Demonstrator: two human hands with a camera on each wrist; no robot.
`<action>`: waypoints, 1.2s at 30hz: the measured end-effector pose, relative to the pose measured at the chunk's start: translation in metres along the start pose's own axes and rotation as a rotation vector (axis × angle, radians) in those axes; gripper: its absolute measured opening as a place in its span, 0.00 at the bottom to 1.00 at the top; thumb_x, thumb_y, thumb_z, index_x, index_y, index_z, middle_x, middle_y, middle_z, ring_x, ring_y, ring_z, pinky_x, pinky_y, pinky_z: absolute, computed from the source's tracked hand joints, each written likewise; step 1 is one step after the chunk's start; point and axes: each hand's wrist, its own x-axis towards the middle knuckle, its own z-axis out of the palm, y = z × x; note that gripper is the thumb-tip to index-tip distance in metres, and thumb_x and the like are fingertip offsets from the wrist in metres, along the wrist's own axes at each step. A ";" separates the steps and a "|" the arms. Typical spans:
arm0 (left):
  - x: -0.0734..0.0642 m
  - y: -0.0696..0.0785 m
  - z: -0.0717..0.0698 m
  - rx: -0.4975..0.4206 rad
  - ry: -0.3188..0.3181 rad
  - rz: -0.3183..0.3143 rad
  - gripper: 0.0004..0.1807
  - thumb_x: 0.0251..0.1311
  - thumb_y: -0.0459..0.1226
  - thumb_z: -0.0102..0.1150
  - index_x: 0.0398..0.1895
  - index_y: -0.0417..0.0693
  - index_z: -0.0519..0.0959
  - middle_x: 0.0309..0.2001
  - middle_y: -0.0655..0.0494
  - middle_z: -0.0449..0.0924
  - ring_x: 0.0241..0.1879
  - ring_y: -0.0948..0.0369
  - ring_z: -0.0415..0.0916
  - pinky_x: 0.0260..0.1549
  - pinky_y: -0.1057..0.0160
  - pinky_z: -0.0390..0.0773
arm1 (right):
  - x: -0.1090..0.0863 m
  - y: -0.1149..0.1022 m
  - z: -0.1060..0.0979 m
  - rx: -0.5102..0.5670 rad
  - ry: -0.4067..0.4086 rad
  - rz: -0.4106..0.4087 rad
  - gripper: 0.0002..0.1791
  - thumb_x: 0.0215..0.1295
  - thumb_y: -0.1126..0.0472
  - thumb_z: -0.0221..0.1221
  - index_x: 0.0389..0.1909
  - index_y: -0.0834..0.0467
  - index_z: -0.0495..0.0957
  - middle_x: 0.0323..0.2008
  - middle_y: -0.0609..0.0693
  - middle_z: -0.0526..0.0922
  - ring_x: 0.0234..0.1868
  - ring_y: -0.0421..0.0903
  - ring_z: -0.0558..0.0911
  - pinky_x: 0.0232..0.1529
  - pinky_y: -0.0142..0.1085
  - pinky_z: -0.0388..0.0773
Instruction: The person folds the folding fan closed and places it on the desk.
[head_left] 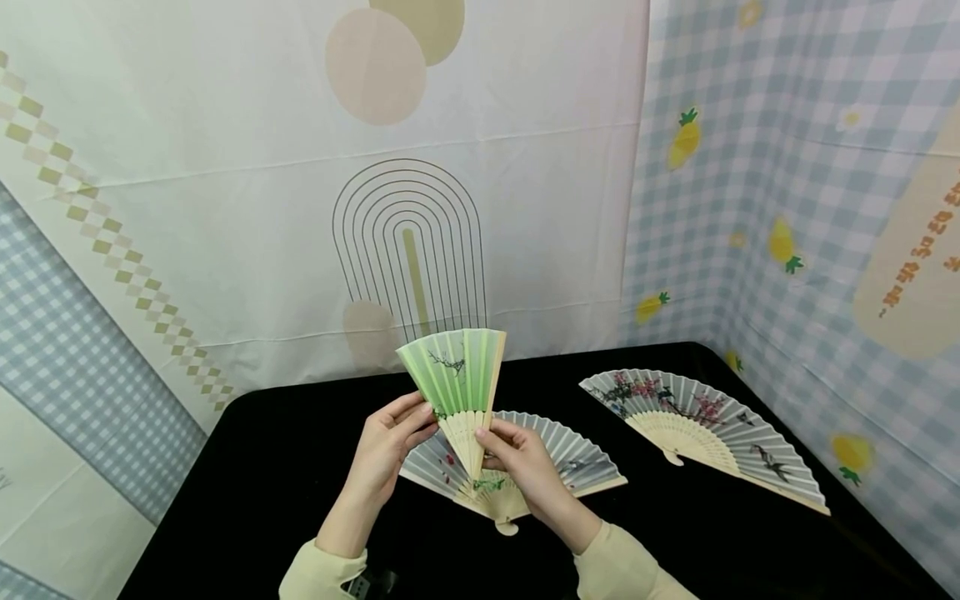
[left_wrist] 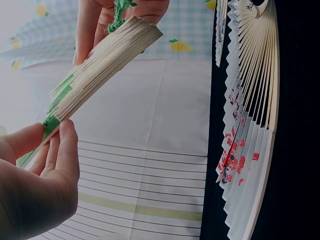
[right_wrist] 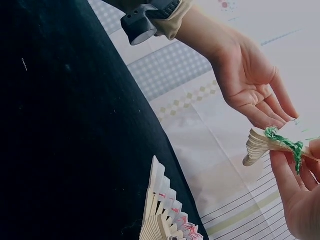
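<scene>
Both hands hold a partly spread green folding fan [head_left: 457, 371] above the table, its pleats upward and its bamboo ribs pointing down. My left hand [head_left: 384, 450] pinches its left edge between thumb and fingers, near where cloth meets ribs. On the opposite side, my right hand [head_left: 528, 471] grips the outer rib with the thumb in front. A green cord [right_wrist: 285, 142] hangs at the pivot end. Below and behind the hands lies a spread white-grey fan [head_left: 585, 454] with red flowers, partly hidden by them.
Another spread fan [head_left: 750, 442], with pink blossoms and a bird, lies at the right of the black table [head_left: 247, 475]. A pale printed cloth [head_left: 225, 275] hangs behind the table; blue checked cloth [head_left: 810, 275] hangs at the right.
</scene>
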 end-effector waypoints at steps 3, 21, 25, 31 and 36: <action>0.000 -0.001 0.000 -0.001 -0.001 0.004 0.23 0.68 0.33 0.62 0.64 0.32 0.74 0.56 0.37 0.80 0.47 0.57 0.84 0.55 0.48 0.80 | 0.000 0.000 0.000 0.000 0.006 -0.006 0.24 0.75 0.57 0.58 0.61 0.72 0.76 0.51 0.63 0.84 0.42 0.46 0.87 0.45 0.37 0.86; 0.003 -0.001 0.001 0.003 -0.010 0.027 0.22 0.69 0.32 0.61 0.63 0.30 0.74 0.55 0.36 0.80 0.47 0.57 0.84 0.50 0.58 0.84 | 0.000 -0.002 0.000 0.026 0.023 0.009 0.23 0.74 0.59 0.60 0.60 0.72 0.76 0.48 0.60 0.85 0.41 0.44 0.87 0.44 0.37 0.86; 0.004 -0.001 0.000 -0.001 -0.007 0.016 0.22 0.69 0.32 0.61 0.63 0.31 0.75 0.55 0.36 0.80 0.47 0.57 0.84 0.50 0.58 0.84 | 0.000 -0.002 0.001 0.030 0.017 0.012 0.23 0.74 0.59 0.59 0.60 0.72 0.76 0.48 0.60 0.85 0.40 0.44 0.87 0.43 0.37 0.86; 0.005 -0.003 0.000 0.007 -0.005 0.001 0.22 0.69 0.32 0.61 0.63 0.32 0.75 0.54 0.37 0.81 0.47 0.57 0.84 0.50 0.57 0.84 | 0.000 -0.002 0.002 0.035 -0.015 0.013 0.23 0.74 0.59 0.59 0.61 0.72 0.76 0.49 0.60 0.85 0.41 0.44 0.87 0.44 0.37 0.86; 0.005 -0.004 -0.001 0.010 -0.009 0.007 0.23 0.68 0.33 0.62 0.63 0.31 0.75 0.54 0.38 0.81 0.47 0.57 0.84 0.52 0.54 0.83 | -0.001 -0.002 0.002 0.032 -0.014 0.021 0.23 0.74 0.58 0.59 0.61 0.72 0.75 0.49 0.60 0.85 0.41 0.46 0.87 0.44 0.37 0.86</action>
